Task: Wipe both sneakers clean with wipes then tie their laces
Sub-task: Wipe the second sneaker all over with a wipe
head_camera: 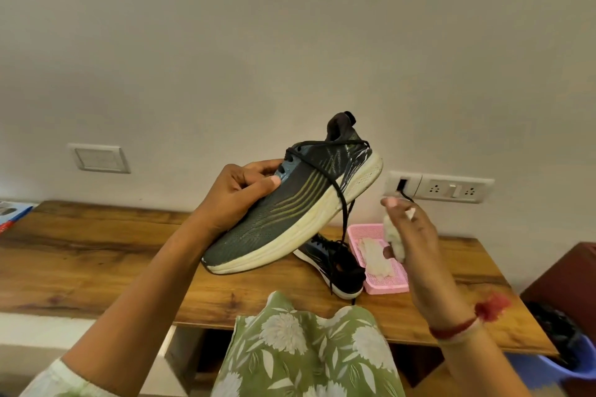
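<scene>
The left hand [238,193] curls around the raised sneaker [290,219]. At its 4 o'clock, the right hand [416,235] pinches a crumpled wipe [395,242] near the pink tray [387,287].

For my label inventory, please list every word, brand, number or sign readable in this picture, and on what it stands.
No text here can be read.
blue and red box, at the left end of the table: print cut off and blurred, unreadable.
held sneaker: yellow-green stripes only, no brand legible.
second sneaker, lying on the table: pale side marking, no letters legible.
socket plate: no readable marks.
</scene>
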{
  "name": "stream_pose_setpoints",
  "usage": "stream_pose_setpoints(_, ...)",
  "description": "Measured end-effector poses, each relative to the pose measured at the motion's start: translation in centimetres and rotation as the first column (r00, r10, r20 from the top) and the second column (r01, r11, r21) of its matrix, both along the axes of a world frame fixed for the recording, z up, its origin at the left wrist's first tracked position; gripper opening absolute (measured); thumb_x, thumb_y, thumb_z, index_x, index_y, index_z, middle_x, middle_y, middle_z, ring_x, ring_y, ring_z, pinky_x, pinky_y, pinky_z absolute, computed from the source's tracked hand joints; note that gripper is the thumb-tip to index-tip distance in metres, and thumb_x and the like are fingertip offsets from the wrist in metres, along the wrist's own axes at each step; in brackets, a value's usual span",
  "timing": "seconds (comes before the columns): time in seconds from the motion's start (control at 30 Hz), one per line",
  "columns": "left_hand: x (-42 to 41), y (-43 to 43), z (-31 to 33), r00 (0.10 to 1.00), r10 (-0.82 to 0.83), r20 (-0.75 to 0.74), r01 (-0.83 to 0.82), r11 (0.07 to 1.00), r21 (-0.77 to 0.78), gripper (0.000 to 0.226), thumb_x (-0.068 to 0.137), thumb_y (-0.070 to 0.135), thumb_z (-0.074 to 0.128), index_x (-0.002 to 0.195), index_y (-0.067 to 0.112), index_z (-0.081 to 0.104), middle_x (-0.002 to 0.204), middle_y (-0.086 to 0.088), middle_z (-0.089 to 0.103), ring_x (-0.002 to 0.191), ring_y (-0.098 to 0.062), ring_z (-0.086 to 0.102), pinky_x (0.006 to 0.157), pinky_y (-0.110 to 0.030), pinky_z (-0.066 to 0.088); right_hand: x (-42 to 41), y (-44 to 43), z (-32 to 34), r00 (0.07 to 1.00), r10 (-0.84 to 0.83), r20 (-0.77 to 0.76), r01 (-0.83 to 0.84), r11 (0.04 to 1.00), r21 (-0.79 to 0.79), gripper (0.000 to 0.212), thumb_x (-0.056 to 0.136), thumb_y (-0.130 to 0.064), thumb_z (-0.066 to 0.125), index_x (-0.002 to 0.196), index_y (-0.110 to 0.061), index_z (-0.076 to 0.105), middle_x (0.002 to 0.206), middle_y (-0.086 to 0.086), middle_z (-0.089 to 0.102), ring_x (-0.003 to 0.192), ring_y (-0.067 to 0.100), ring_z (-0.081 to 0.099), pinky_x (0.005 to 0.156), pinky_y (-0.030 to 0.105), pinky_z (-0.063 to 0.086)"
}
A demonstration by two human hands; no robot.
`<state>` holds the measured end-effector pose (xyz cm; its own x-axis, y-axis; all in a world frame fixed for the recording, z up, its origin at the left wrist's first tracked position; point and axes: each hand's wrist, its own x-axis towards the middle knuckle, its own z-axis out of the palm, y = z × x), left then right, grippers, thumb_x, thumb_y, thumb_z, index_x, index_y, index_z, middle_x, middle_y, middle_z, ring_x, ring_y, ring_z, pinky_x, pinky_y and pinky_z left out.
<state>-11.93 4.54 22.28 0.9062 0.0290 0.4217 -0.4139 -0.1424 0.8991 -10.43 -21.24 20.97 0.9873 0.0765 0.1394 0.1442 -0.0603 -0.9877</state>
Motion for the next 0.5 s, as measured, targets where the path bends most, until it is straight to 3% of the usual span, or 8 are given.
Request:
stream_pose_setpoints(0.1, -0.3, 0.1, -0.2, 1.0, -0.006, 0.0, 0.006, 1.0, 0.022, 0.02, 0.075, 0.029, 0.065, 0.064, 0.019, 0.077, 0.108, 0.011, 0.072, 0.111, -0.007, 0.063, 0.082, -0.015, 0.048, -0.7, 0.8, 0.6, 0.961, 0.001, 0.276, 0.06, 0.976, -0.212, 0.061, 0.065, -0.053, 0.071, 0.119, -0.035, 0.049, 0.1, -0.014, 0.057, 0.082, 0.001, 0.057, 0.07, 0.02, 0.05)
stream_pose_setpoints(0.17, -0.4, 0.0, -0.4, 1.0, 0.006, -0.017, -0.005, 0.998, 0.068, 0.02, 0.079, 0.018, 0.064, 0.066, 0.01, 0.077, 0.106, 0.016, 0.071, 0.109, -0.006, 0.064, 0.082, -0.014, 0.048, -0.2, 1.2, 1.4, 0.916, 0.075, 0.394, 0.097, 0.912, -0.398, 0.069, 0.067, -0.054, 0.073, 0.129, -0.04, 0.044, 0.11, -0.022, 0.052, 0.099, -0.001, 0.052, 0.082, 0.017, 0.044)
stream_pose_setpoints(0.23, -0.5, -0.3, -0.6, 1.0, 0.012, -0.028, -0.009, 0.993, 0.117, 0.024, 0.08, 0.013, 0.06, 0.065, 0.0, 0.074, 0.105, 0.017, 0.069, 0.108, -0.003, 0.063, 0.083, -0.012, 0.047, 0.7, 1.8, 2.2, 0.874, 0.176, 0.453, 0.115, 0.831, -0.544, 0.073, 0.072, -0.057, 0.068, 0.137, -0.04, 0.039, 0.109, -0.02, 0.046, 0.103, 0.0, 0.045, 0.083, 0.018, 0.039)
stream_pose_setpoints(0.33, -0.7, -0.6, -0.8, 1.0, 0.001, -0.025, 0.003, 0.986, 0.168, 0.026, 0.081, 0.013, 0.06, 0.063, -0.001, 0.074, 0.11, 0.011, 0.066, 0.109, -0.002, 0.063, 0.085, -0.012, 0.047, 2.0, 3.1, 2.7, 0.835, 0.281, 0.473, 0.118, 0.749, -0.652, 0.072, 0.078, -0.06, 0.062, 0.141, -0.034, 0.039, 0.1, -0.016, 0.044, 0.101, 0.008, 0.047, 0.081, 0.022, 0.037)
stream_pose_setpoints(0.4, -0.8, -0.6, -1.0, 1.0, -0.015, -0.011, 0.016, 0.984, 0.177, 0.026, 0.082, 0.016, 0.062, 0.065, 0.002, 0.075, 0.113, 0.007, 0.066, 0.11, -0.004, 0.063, 0.086, -0.014, 0.047, 2.6, 3.6, 2.7, 0.812, 0.326, 0.484, 0.126, 0.712, -0.691, 0.069, 0.08, -0.058, 0.062, 0.14, -0.028, 0.043, 0.109, -0.008, 0.05, 0.107, 0.014, 0.049, 0.086, 0.025, 0.04)
stream_pose_setpoints(0.5, -1.1, -0.5, -1.0, 0.999, -0.032, 0.024, 0.027, 0.982, 0.188, 0.026, 0.081, 0.028, 0.062, 0.07, 0.01, 0.077, 0.119, 0.007, 0.064, 0.111, -0.006, 0.063, 0.087, -0.016, 0.049, 3.0, 3.8, 2.8, 0.784, 0.311, 0.537, 0.169, 0.726, -0.667, 0.054, 0.082, -0.048, 0.066, 0.13, -0.024, 0.056, 0.1, -0.005, 0.051, 0.097, 0.015, 0.052, 0.078, 0.023, 0.041)
